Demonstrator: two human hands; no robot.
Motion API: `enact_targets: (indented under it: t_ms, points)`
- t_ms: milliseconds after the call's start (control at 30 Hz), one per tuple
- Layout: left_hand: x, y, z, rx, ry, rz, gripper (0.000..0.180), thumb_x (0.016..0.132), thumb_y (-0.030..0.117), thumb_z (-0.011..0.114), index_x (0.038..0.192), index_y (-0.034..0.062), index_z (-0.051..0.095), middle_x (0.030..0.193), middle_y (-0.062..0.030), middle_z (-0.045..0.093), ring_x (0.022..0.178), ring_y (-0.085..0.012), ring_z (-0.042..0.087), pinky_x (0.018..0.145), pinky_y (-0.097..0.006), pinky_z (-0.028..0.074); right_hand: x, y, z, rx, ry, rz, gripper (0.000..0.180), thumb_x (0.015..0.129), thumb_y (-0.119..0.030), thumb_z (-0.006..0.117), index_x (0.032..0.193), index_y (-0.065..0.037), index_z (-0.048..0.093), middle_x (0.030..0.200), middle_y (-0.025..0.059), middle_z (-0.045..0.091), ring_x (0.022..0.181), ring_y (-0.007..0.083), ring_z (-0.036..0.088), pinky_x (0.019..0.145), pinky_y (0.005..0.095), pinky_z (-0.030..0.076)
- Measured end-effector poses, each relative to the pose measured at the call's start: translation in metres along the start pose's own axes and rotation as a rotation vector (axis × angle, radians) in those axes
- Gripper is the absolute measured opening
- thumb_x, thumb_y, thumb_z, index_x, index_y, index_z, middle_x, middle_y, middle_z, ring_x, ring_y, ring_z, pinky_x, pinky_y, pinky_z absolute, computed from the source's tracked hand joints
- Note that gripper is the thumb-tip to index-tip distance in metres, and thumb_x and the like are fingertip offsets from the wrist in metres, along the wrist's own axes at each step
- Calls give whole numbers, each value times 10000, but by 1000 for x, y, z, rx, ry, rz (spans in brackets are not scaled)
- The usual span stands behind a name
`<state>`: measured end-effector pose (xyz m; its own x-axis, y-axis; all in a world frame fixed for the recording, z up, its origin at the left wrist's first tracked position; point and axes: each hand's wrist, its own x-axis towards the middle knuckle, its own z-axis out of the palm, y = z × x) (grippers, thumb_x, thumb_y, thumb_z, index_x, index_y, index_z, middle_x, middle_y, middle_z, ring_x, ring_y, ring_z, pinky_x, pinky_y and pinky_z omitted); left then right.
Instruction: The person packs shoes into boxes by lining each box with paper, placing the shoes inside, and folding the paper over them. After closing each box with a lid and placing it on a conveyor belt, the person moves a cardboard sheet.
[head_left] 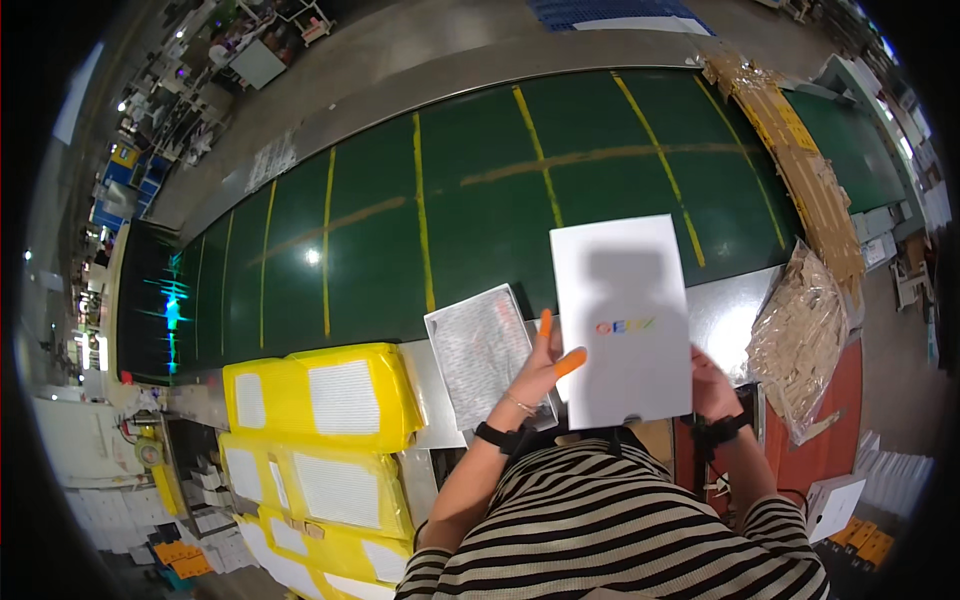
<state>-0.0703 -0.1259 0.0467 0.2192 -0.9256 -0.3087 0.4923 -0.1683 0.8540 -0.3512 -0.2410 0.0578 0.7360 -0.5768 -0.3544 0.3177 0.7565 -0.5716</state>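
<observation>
A white rectangular box with a small multicoloured print is held up in front of my body. My left hand grips its left edge, the thumb lying on the front face. Orange finger covers sit on the thumb and one finger of that hand. At the box's right edge, my right hand holds on from the side, its fingertips partly hidden behind the box. Just left of the box, a shallow white open tray rests at the belt's near edge, with a greyish, patterned surface inside.
A green conveyor belt with yellow cross lines runs beyond my hands. Yellow-wrapped stacks of white pieces stand at the left. On the right are a clear bag of brown material and a cardboard-covered strip across the belt.
</observation>
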Motion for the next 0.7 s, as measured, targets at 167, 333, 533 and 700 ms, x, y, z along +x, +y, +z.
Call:
enact_targets:
  t_ms: [167, 333, 533, 700]
  points:
    - [-31, 6, -25, 237, 304, 57, 753, 757, 70, 783, 1378, -16, 366, 1202, -119, 588, 1064, -193, 582, 902, -307, 494, 47, 66, 28, -92, 31, 350, 425, 1013, -291, 451, 1368, -59, 430, 1312, 78, 524, 1227, 194, 488, 1038, 398, 397]
    - [-82, 40, -86, 701, 487, -5, 599, 812, 116, 740, 1316, -30, 450, 1167, -191, 629, 1054, -234, 615, 885, -321, 491, 111, 168, 68, -414, -46, 184, 466, 1030, -338, 401, 1396, -50, 401, 1343, 106, 509, 1272, 238, 458, 1044, 395, 373]
    - [-90, -17, -135, 829, 767, -9, 611, 959, 327, 569, 1417, -28, 374, 1197, -199, 637, 1073, -268, 628, 904, -329, 476, 142, 212, 90, -1025, 220, -105, 511, 1011, -329, 429, 1386, 13, 372, 1283, 247, 533, 1211, 346, 521, 999, 399, 407]
    - [-89, -13, -142, 601, 644, -41, 634, 962, 313, 574, 1440, -31, 340, 1282, -205, 582, 1156, -254, 574, 954, -320, 444, 133, 196, 100, -1071, 182, -133, 671, 922, -390, 595, 1413, -14, 334, 1287, 254, 536, 1195, 363, 537, 999, 411, 414]
